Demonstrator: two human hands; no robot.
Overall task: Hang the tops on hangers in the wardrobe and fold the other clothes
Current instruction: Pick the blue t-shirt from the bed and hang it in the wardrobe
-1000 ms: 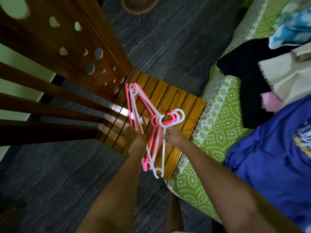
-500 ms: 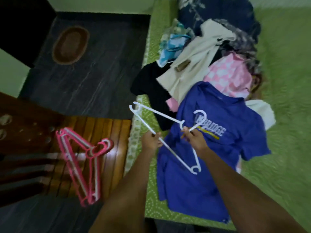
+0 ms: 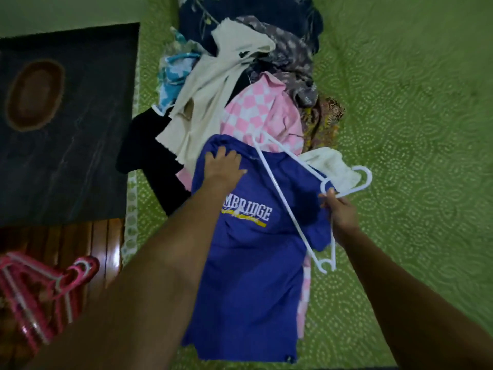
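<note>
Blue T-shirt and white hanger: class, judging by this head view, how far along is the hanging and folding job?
Barely begun. Done: one white hanger has been fetched and is gripped at its neck by the right hand. In hand: the left hand rests on the blue T-shirt near its collar; the hanger is not yet inside it. Left: the heap of clothes on the bed lies unfolded, and pink hangers wait unused.

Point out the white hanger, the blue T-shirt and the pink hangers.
white hanger [image 3: 280,194]: head view, on its long straight bar above the shirt.
blue T-shirt [image 3: 248,276]: head view, on the plain chest fabric below the lettering.
pink hangers [image 3: 34,295]: head view, on the bundled arms at lower left.
</note>
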